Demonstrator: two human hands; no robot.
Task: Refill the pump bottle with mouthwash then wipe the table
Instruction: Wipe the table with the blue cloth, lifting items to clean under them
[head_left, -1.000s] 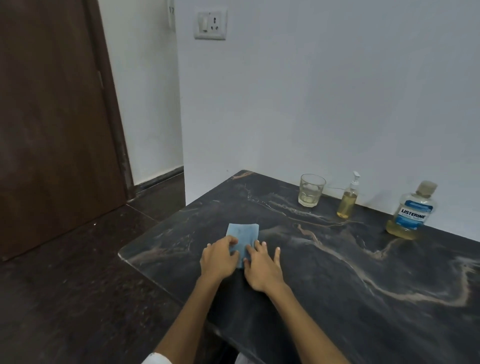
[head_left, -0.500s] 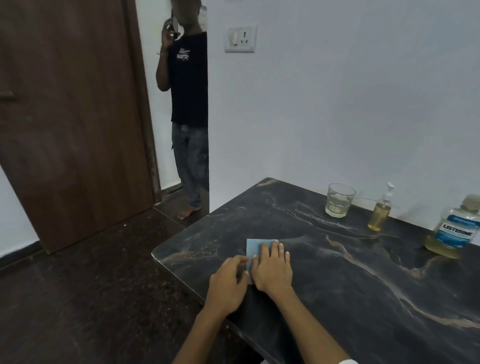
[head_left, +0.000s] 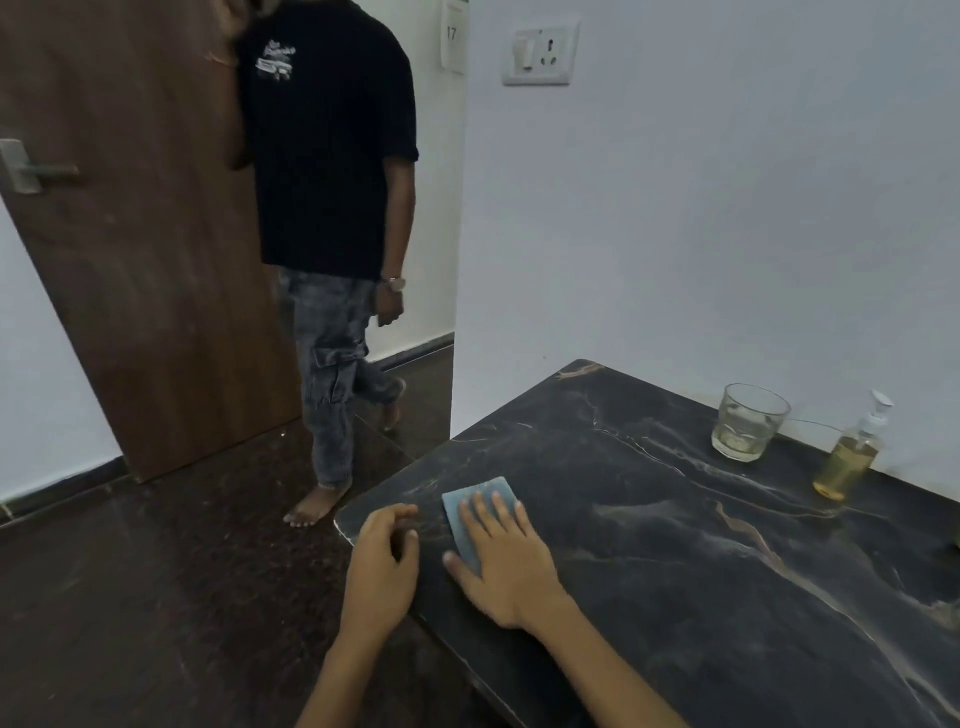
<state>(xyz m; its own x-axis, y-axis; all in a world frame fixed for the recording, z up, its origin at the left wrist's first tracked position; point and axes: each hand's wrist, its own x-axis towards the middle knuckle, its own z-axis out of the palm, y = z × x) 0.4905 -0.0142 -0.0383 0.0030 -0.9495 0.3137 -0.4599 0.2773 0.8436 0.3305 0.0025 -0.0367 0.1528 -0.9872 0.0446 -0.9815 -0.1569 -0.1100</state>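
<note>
Cloth (head_left: 480, 512): small, pale blue, rectangular, lying flat on the worktop (head_left: 701, 571) near its corner. The right hand (head_left: 501, 558) presses it down with straight, spread fingers; its far end shows past the fingertips, the rest is covered by the palm. The left hand (head_left: 382, 561) sits just beside the right hand, over the worktop edge, fingers loosely curled, holding nothing and apart from the cloth.

Pump bottle (head_left: 852, 457): clear, filled with amber liquid, white pump on top, standing upright well beyond the right hand against the wall (head_left: 727, 208). A glass (head_left: 748, 422) stands near it, on the side toward the left hand, with a little pale liquid at the bottom.

Cut off or unclear: a sliver of some object shows at the right frame edge and cannot be identified. The standing person (head_left: 332, 208) beyond the left hand is cut off at the top.

Surface and room: dark marble-patterned worktop with pale veins; dark polished floor (head_left: 156, 597); brown door (head_left: 130, 234) with a metal handle; white socket plate (head_left: 540, 56) on the wall.
</note>
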